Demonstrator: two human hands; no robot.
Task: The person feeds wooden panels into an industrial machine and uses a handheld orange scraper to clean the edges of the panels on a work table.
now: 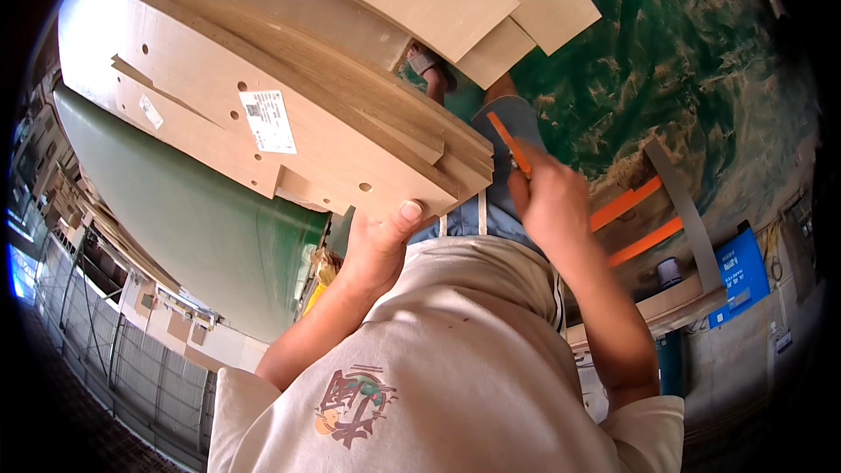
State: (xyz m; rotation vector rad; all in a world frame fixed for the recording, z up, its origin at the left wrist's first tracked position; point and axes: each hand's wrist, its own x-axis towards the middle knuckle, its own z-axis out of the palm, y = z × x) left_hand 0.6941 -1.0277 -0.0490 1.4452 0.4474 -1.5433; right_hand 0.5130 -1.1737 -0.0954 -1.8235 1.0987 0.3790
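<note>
My left hand grips the near end of a stack of pale wooden boards. Its thumb lies on the top face and the fingers are hidden by the wood. The boards have round holes, and a white printed label is stuck on the top one. To the right of the stack's end, apart from it, my right hand is closed around a slim orange tool that points up and left. Its exact kind is unclear, as the hand covers its lower end.
More pale boards with holes lie beyond the stack. A foot in a grey slide shows between them. The green floor is dusty. Orange bars and a blue panel are at right.
</note>
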